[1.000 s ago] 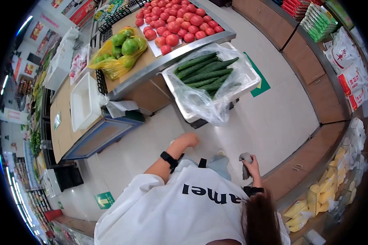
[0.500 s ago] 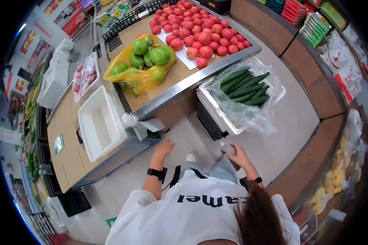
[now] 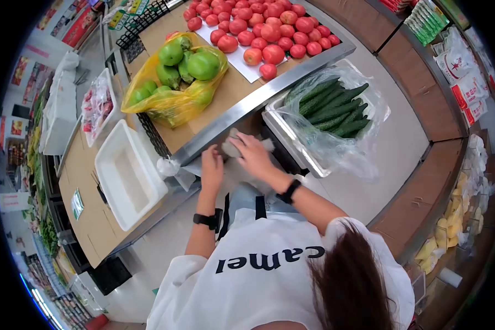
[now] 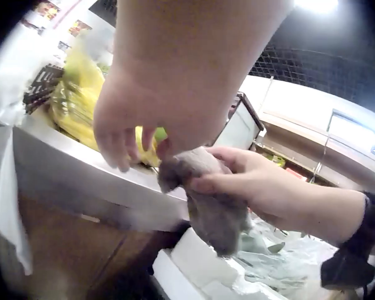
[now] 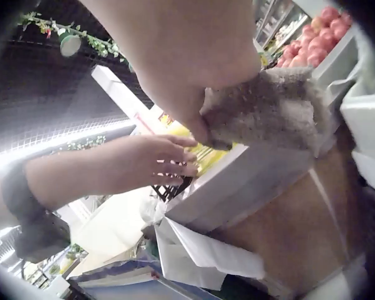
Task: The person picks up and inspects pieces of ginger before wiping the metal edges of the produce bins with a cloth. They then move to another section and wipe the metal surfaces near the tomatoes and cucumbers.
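My right hand (image 3: 254,157) grips a grey cloth (image 4: 217,215), its thumb and fingers pressed into the fabric; the cloth hangs below the fingers in the left wrist view. Beside it, my left hand (image 3: 212,168) is held with fingers loosely bent and spread, holding nothing. In the left wrist view its fingertips come close to the cloth's upper end. Both hands are just in front of the metal edge (image 3: 269,94) of a produce stand. In the right wrist view the cloth (image 5: 269,112) lies bunched under the right hand, hiding some of its fingers.
On the stand are red tomatoes (image 3: 272,33) and a yellow bag (image 3: 173,113) of green produce. A white foam box (image 3: 291,146) of cucumbers (image 3: 335,110) stands right of the hands. To the left is a white tub (image 3: 129,176); a white plastic bag (image 3: 170,168) hangs at the stand's corner.
The right hand has moved left and forward with the grey cloth, from the person's right side to beside the left hand. The left hand has risen toward the stand's edge.
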Tool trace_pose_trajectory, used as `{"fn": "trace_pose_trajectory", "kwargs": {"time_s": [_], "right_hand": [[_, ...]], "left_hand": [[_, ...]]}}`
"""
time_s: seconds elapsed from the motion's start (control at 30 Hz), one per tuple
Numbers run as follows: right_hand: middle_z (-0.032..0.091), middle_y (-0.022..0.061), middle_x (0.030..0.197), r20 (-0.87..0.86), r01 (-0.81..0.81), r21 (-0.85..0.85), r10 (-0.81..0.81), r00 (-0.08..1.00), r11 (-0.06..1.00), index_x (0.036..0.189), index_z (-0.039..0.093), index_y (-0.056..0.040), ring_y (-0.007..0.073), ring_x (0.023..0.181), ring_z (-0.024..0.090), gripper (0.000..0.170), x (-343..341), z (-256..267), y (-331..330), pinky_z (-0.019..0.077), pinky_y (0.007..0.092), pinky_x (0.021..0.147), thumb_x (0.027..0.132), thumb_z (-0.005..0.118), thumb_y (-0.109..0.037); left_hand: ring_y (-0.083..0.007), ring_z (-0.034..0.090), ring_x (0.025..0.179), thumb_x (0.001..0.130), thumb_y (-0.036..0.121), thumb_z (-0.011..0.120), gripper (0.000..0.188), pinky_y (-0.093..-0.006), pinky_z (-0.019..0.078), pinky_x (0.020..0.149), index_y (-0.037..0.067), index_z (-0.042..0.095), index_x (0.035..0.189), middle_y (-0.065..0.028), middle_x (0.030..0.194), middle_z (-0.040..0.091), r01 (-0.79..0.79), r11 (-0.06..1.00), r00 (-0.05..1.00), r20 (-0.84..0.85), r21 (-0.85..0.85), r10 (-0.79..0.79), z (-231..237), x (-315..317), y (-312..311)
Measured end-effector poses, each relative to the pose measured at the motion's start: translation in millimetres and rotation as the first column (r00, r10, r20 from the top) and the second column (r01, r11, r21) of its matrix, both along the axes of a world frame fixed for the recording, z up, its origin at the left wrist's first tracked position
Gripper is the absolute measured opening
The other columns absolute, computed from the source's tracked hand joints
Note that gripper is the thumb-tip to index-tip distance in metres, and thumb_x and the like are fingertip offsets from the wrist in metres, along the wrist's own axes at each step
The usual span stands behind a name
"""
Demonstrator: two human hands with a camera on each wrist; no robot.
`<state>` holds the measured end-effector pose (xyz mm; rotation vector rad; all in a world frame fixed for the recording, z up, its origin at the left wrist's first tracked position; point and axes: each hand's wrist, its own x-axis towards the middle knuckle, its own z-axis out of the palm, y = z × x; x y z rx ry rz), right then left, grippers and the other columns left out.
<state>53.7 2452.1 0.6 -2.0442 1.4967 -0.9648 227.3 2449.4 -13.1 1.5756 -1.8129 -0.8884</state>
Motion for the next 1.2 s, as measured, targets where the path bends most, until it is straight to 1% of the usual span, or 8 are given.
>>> {"fn": "trace_pose_trajectory", "kwargs": {"time_s": [0.2,0.37,0.43,0.73,0.8,1.07,1.13,1.2], "right_hand": [[0.045,0.0131,0.126,-0.004,0.036,-0.042,-0.036,0.999,0.998,0.117,0.05,-0.0038,0.0331,0.111,0.044,0.048,99.9,-38.7,-70.0,0.0376,0.0414,0.091,0.07,0.059,-0.006],[0.052,0.0176,0.117,-0.017,0.048,-0.22,-0.053,0.998,0.974,0.096,0.055,-0.0012,0.0325,0.103,0.051,0.028,72.5,-70.0,-89.6,0.0405,0.0415,0.086,0.069,0.055,-0.005],[0.052,0.0174,0.117,-0.058,0.194,-0.276,-0.218,0.974,0.941,0.093,0.055,-0.0016,0.0335,0.102,0.05,0.024,38.5,-71.8,-100.6,0.0403,0.0416,0.085,0.069,0.054,-0.004],[0.04,0.0201,0.133,-0.32,0.494,-0.18,-0.525,0.789,0.851,0.122,0.044,0.0024,0.0353,0.119,0.039,0.048,-44.9,-69.0,-129.4,0.0321,0.0424,0.099,0.077,0.052,-0.011],[0.036,0.0216,0.135,-0.383,0.516,-0.106,-0.514,0.768,0.85,0.126,0.04,0.0029,0.0377,0.125,0.033,0.053,-25.5,-80.6,-128.1,0.0283,0.0427,0.104,0.077,0.052,-0.011],[0.024,0.0259,0.14,-0.466,0.405,0.149,-0.297,0.833,0.902,0.135,0.024,0.0098,0.0416,0.131,0.022,0.069,36.4,-65.7,-91.9,0.0198,0.0443,0.11,0.075,0.052,-0.009],[0.022,0.0282,0.141,-0.336,0.455,0.146,-0.388,0.858,0.879,0.135,0.022,0.011,0.0419,0.132,0.02,0.067,19.7,-78.2,-90.5,0.0199,0.0429,0.11,0.077,0.051,-0.008],[0.028,0.0316,0.137,-0.308,0.534,0.092,-0.486,0.818,0.84,0.133,0.028,0.0095,0.0435,0.13,0.023,0.062,-1.8,-95.4,-107.3,0.0178,0.0437,0.11,0.079,0.05,-0.012]], "left_hand": [[-0.0394,0.039,0.115,0.077,-0.003,0.045,0.047,-0.0441,0.0296,0.101,-0.007,0.038,0.123,-0.0238,0.125,0.038,-0.088,0.971,0.971,0.2,-0.224,0.134,-15.7,33.9,-41.1],[-0.0411,0.041,0.114,0.076,0.003,0.049,0.05,-0.0447,0.0307,0.1,-0.01,0.038,0.123,-0.0266,0.123,0.043,0.123,0.989,0.942,0.322,-0.084,-0.09,-9.1,9.4,-82.8],[-0.0411,0.043,0.112,0.077,0.005,0.05,0.049,-0.044,0.0323,0.099,-0.01,0.04,0.122,-0.0262,0.119,0.048,0.232,0.943,0.948,0.272,-0.239,-0.165,-25.4,-23.3,-100.3],[-0.0377,0.045,0.111,0.076,0.008,0.051,0.048,-0.0436,0.0341,0.096,-0.006,0.041,0.121,-0.0217,0.119,0.047,0.446,0.811,0.892,0.26,-0.379,-0.369,-29.1,-133.3,-163.0],[-0.0373,0.047,0.105,0.08,0.011,0.049,0.043,-0.0435,0.0353,0.093,-0.004,0.043,0.12,-0.0196,0.113,0.05,0.505,0.862,0.767,0.436,0.042,-0.471,-6.7,-120.5,-164.0],[-0.031,0.045,0.111,0.083,0.017,0.046,0.048,-0.0403,0.0344,0.096,0.005,0.041,0.13,-0.0163,0.121,0.047,0.495,0.855,0.736,0.599,-0.157,-0.316,-11.6,-51.8,-134.1],[-0.0292,0.042,0.115,0.083,0.015,0.045,0.048,-0.0393,0.0338,0.098,0.007,0.04,0.13,-0.0128,0.128,0.044,0.669,0.67,0.721,0.504,-0.323,-0.477,-20.2,-68.6,-149.9],[-0.0276,0.042,0.116,0.083,0.014,0.045,0.048,-0.038,0.0341,0.099,0.006,0.04,0.13,-0.0112,0.13,0.043,0.698,0.645,0.702,0.475,-0.31,-0.531,-24.2,-91.2,-164.4]]}}
